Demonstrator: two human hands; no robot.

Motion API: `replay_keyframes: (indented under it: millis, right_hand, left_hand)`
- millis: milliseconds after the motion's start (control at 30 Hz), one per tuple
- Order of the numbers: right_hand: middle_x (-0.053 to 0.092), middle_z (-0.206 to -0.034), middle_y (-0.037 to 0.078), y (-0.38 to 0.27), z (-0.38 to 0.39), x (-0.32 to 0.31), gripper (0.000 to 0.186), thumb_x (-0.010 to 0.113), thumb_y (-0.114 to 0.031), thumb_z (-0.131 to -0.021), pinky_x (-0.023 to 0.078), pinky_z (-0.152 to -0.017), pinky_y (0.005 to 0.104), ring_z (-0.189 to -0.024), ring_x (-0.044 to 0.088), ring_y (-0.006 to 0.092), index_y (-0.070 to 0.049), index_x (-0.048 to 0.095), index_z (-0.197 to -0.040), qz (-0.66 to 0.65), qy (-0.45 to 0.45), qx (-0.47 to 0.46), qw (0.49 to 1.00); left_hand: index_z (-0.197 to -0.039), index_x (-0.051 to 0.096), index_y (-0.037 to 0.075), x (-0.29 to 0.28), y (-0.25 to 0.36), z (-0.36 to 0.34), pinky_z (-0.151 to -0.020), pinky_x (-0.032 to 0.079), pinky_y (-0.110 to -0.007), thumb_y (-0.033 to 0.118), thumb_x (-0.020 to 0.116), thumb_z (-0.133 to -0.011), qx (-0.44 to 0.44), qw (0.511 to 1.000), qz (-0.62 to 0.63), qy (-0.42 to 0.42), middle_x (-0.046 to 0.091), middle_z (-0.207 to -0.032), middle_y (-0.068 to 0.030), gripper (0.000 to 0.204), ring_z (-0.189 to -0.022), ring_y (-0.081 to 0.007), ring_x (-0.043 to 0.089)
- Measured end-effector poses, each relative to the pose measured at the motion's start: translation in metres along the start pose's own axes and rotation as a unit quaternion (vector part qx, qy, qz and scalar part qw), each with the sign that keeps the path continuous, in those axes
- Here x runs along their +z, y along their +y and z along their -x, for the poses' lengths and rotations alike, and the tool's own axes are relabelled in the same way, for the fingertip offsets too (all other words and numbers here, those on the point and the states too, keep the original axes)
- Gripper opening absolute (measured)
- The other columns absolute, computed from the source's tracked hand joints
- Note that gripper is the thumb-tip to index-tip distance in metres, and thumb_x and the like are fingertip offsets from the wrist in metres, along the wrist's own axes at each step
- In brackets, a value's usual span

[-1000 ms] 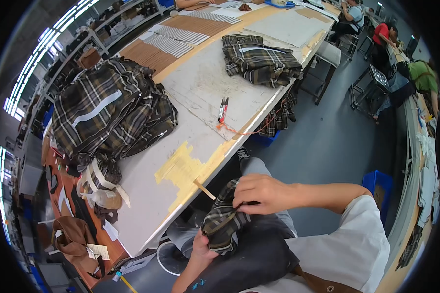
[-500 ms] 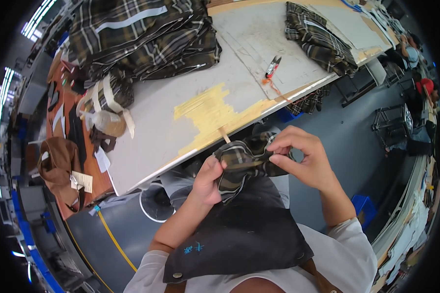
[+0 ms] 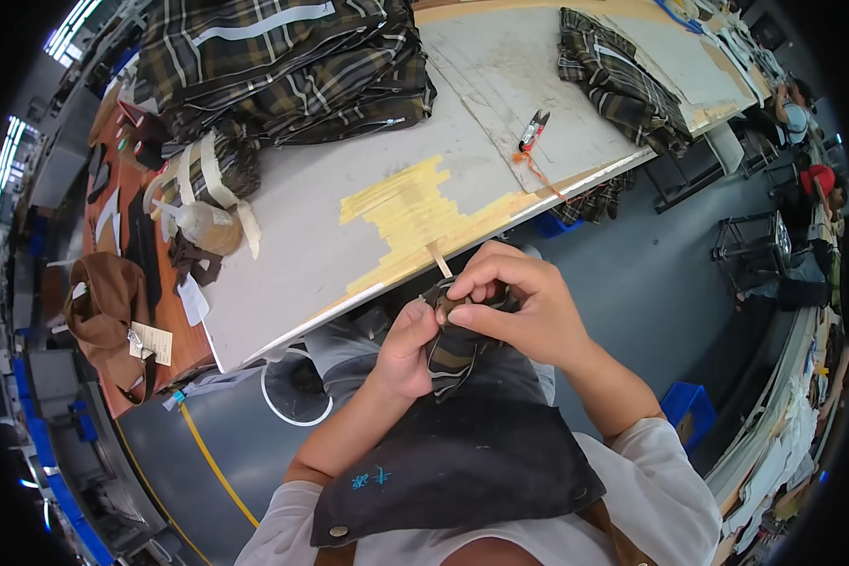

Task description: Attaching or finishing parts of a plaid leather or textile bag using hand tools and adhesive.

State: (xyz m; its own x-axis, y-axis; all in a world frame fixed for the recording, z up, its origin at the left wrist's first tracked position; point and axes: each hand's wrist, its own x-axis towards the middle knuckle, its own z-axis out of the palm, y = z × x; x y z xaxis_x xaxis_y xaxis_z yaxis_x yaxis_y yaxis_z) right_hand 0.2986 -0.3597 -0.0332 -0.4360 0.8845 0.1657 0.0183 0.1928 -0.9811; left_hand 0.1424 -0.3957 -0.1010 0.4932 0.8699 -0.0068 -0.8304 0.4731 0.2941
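Below the worktable's front edge, my left hand [image 3: 407,347] grips a piece of dark olive plaid fabric [image 3: 451,366] over my lap. My right hand [image 3: 524,307] is closed on the same piece, thumb and fingertips close to my left thumb; what lies between the fingertips is partly hidden. Just beyond them, a thin wooden stick [image 3: 439,257] juts from the table edge, near a patch of yellow tape [image 3: 396,217]. Thread snips [image 3: 534,130] with orange cord lie farther back on the worktable [image 3: 316,245].
A big plaid fabric stack [image 3: 283,75] is at back left, a smaller pile [image 3: 613,80] at back right. A bottle [image 3: 208,231] and brown bag [image 3: 108,321] are at left. A blue bin [image 3: 684,415] stands on the floor at right; co-workers [image 3: 792,118] sit beyond.
The view has turned down toward my lap since a second ago. In the last half second my right hand has moved left, closer to my left thumb, bunching the fabric.
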Motion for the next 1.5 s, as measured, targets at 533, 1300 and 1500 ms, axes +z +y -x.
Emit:
replay_keyframes:
  millis: [533, 1300, 1500]
  right_hand:
    - [0.040, -0.069, -0.006, 0.000, -0.007, 0.009, 0.013, 0.066, -0.008, -0.078, 0.034, -0.060, 0.0179, -0.065, 0.040, 0.0021, -0.007, 0.053, -0.081, -0.184, -0.009, 0.133, 0.974]
    - [0.043, -0.076, -0.006, 0.011, 0.000, 0.000, 0.017, 0.063, -0.009, -0.080, 0.039, -0.069, 0.0167, -0.072, 0.045, 0.0010, -0.004, 0.055, -0.094, -0.313, -0.057, 0.188, 0.929]
    - [0.054, -0.089, 0.001, 0.013, 0.003, -0.002, 0.021, 0.061, -0.005, -0.079, 0.041, -0.079, 0.0215, -0.086, 0.053, 0.0077, -0.003, 0.053, -0.099, -0.318, -0.072, 0.160, 0.932]
  left_hand:
    - [-0.112, 0.046, -0.006, 0.011, 0.000, -0.006, -0.081, 0.049, -0.031, 0.027, 0.049, -0.090, 0.000, 1.000, -0.006, 0.021, 0.058, -0.100, -0.0112, 0.039, -0.092, -0.0176, 0.059]
    - [-0.113, 0.044, -0.002, 0.012, -0.011, 0.002, -0.088, 0.046, -0.039, 0.030, 0.044, -0.092, -0.022, 0.984, 0.177, 0.024, 0.055, -0.108, -0.0133, 0.039, -0.099, -0.0228, 0.056]
    - [-0.112, 0.045, -0.003, 0.018, -0.009, 0.000, -0.088, 0.045, -0.039, 0.029, 0.045, -0.091, -0.022, 0.989, 0.146, 0.006, 0.054, -0.108, -0.0135, 0.038, -0.099, -0.0235, 0.055]
